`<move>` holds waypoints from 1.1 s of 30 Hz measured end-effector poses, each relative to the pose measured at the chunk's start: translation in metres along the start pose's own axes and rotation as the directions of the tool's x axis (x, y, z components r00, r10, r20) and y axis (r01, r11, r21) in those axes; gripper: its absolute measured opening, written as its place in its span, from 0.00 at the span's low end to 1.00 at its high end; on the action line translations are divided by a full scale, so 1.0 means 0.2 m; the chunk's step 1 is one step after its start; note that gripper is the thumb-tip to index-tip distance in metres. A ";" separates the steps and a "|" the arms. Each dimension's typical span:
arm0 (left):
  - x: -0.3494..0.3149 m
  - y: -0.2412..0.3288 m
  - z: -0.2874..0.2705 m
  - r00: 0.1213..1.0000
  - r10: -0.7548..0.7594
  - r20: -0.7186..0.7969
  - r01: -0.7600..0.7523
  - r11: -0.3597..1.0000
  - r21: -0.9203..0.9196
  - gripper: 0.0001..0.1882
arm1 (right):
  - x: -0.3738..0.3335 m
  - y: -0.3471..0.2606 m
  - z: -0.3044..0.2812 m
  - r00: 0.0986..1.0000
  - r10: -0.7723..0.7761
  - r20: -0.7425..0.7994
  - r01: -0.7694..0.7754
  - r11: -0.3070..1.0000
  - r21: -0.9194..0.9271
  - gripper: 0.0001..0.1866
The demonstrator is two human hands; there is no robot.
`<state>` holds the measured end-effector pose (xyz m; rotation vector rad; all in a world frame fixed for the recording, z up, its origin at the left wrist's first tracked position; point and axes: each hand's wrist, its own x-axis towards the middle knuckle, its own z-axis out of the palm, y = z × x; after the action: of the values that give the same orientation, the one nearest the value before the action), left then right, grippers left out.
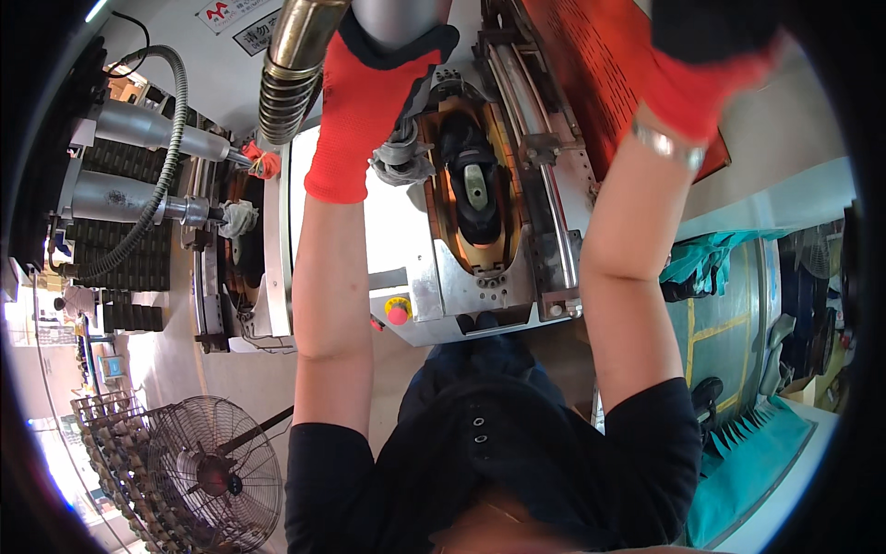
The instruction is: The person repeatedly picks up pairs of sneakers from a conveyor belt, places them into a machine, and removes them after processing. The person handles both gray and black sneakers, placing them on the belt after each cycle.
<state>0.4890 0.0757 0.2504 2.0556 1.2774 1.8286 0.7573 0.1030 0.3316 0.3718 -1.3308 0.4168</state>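
In a red glove with black fingers, my left hand (374, 111) is closed against a smooth grey metal cylinder (399, 18) at the top edge; its fingertips are partly hidden. My right hand (711, 69), gloved alike, is raised at the far right beside a red perforated panel (591, 69). Motion blur and the dark rim hide its fingers. Between my arms, a black shoe (471, 175) with a grey oval middle sits in an orange-brown lined mould (510, 166) on the machine. A rod end wrapped in grey cloth (403, 162) hangs next to the mould.
A brass-coloured pipe with a spring (291, 74) hangs beside my left hand. Metal guide rails (544, 175) flank the mould. A red push button (397, 315) sits on the machine's front. At left are horizontal cylinders (138, 198) and a floor fan (212, 475); teal cloth (757, 480) lies at right.
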 end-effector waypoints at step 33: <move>-0.11 0.04 0.07 1.000 0.019 -0.010 -0.020 0.980 -0.197 0.32 | 0.01 -0.12 -0.09 0.678 0.671 -0.301 -0.714 0.698 -0.052 0.19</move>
<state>0.5069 0.0630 0.2353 1.9644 1.0342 1.8885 0.7840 0.0913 0.3288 -0.3623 -1.1961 0.9574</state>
